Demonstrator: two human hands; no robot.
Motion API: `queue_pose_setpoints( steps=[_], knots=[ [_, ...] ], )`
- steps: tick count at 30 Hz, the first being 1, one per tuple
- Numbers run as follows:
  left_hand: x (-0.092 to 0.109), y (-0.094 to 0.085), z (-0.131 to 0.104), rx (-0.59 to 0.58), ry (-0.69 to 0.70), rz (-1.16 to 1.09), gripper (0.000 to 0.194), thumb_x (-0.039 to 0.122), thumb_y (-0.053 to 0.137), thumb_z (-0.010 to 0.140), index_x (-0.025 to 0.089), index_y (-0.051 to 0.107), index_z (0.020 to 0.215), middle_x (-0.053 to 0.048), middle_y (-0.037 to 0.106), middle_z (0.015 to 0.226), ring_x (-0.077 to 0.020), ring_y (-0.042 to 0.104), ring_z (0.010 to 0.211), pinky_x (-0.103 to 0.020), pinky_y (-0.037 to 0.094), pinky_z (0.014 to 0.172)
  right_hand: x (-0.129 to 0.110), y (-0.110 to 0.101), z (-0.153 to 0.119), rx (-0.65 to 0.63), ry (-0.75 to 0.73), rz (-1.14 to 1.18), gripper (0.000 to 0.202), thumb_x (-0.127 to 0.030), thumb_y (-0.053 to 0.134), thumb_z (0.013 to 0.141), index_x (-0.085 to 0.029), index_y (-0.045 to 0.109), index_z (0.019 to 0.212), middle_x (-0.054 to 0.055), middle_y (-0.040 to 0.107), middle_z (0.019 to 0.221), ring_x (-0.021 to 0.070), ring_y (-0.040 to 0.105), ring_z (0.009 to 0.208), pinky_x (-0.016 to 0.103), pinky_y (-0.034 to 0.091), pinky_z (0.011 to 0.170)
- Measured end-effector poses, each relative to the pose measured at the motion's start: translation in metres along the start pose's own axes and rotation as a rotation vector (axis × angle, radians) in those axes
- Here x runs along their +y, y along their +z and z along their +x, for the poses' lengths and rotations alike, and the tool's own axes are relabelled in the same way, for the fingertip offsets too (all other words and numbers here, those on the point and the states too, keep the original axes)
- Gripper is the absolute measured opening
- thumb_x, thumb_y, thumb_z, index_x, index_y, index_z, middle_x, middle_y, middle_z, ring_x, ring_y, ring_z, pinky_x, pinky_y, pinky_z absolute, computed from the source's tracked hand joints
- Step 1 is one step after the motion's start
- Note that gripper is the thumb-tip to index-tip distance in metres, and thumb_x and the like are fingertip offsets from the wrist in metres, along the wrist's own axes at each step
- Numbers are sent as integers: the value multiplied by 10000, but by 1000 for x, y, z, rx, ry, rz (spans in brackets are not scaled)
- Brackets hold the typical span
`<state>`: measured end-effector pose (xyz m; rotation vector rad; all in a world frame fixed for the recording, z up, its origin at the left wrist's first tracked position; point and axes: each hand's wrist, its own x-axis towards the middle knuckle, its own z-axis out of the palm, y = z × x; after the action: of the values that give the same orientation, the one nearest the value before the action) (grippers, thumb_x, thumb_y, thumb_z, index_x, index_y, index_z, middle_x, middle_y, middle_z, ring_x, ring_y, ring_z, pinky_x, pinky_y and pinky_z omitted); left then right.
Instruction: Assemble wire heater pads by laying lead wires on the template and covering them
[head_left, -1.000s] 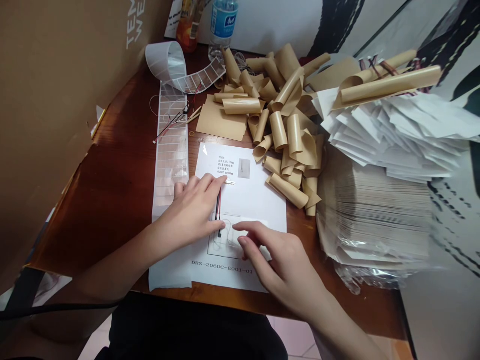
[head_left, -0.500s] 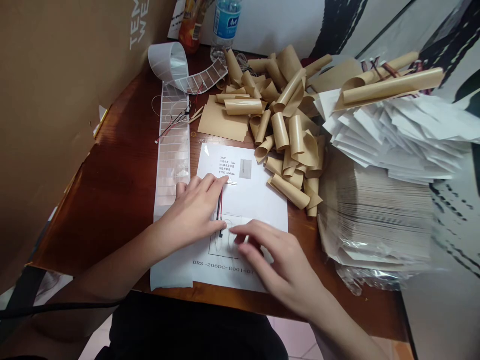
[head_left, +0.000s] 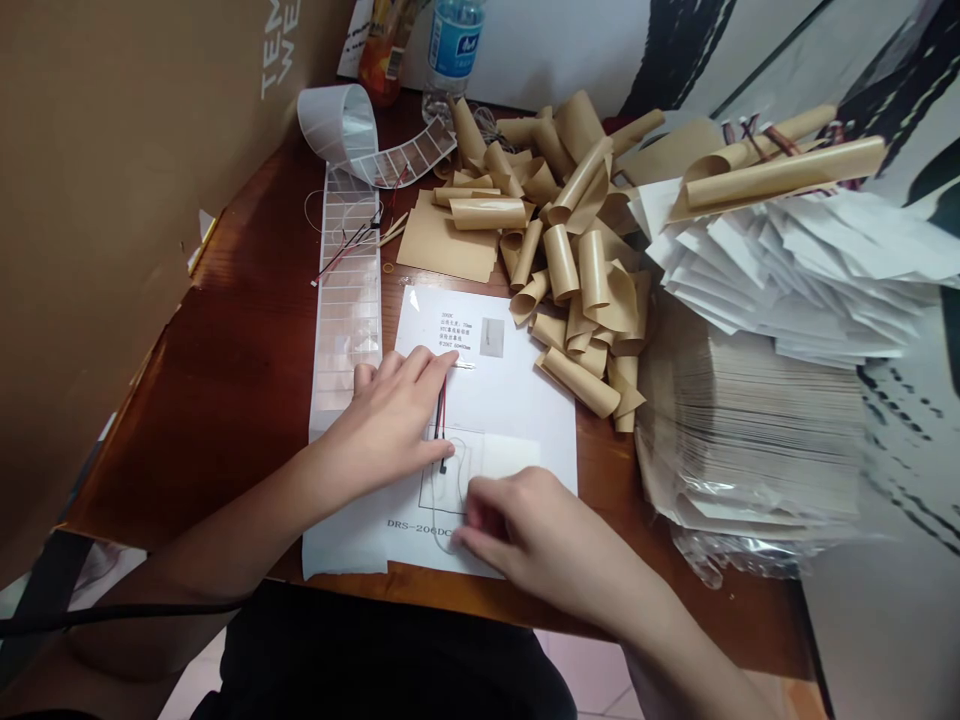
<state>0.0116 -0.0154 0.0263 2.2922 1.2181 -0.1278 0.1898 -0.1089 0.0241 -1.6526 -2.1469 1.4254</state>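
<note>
A white printed sheet [head_left: 517, 390] lies before me, marked with a drawing, a small photo and large lettering. My left hand [head_left: 394, 420] rests flat on it, fingers stretched out, beside short red and black wires [head_left: 441, 408] with a dark piece at their lower end. The left thumb lies close to that end. Below, a thin pale wire [head_left: 436, 525] curves over the drawing to the fingertips of my right hand [head_left: 536, 525], which are pinched together on it. The wire's far end is hard to make out.
A strip of clear labels [head_left: 349, 330] runs along the left, with another wire set [head_left: 364, 235] on it. Rolled brown papers [head_left: 577, 260] are heaped behind the sheet. Stacked white cards [head_left: 772, 430] stand right. Two bottles [head_left: 454, 50] are at the back; cardboard [head_left: 135, 200] rises left.
My right hand has moved down toward the table's near edge and closed its fingers, pulling the pale wire into a curve. My left hand stays in place.
</note>
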Motion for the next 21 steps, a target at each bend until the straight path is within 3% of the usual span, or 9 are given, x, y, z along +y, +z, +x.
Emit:
queue_pose_setpoints(
  steps=[4,7,10,15,21],
  knots=[
    [0,0,0,-9,-2,4,770,400,678,850,206,315,1501,-114,517,1351,-322,456,1181,-469,330,955,-4,8,-7,-145,-130,-217,233,-131,742,791,-198,520,764,-31,607,670,110,456,554,243,281,527],
    [-1,0,0,-8,-9,5,776,396,688,848,211,315,1503,-101,513,1353,-318,458,1182,-468,331,957,-3,15,-6,-173,-166,-301,164,-147,608,894,-192,517,765,-15,604,675,107,400,536,262,250,531],
    [-1,0,0,-14,-11,0,786,401,696,846,218,311,1506,-94,510,1361,-315,458,1185,-464,329,955,-1,17,-6,-161,-201,-333,232,-159,444,975,-195,510,755,-15,567,655,111,342,515,282,235,534],
    [0,1,1,-4,-7,8,782,391,699,846,211,315,1504,-96,509,1364,-309,458,1178,-465,331,947,-5,12,-9,-103,-319,-242,167,-179,434,978,-191,540,850,37,591,947,121,461,627,266,345,574],
    [0,1,0,-3,-4,17,799,398,717,835,203,321,1502,-98,511,1359,-311,459,1172,-467,338,939,-8,7,-13,-23,-370,-73,163,-172,454,976,-180,560,852,34,601,819,160,545,723,276,459,648]
  ],
)
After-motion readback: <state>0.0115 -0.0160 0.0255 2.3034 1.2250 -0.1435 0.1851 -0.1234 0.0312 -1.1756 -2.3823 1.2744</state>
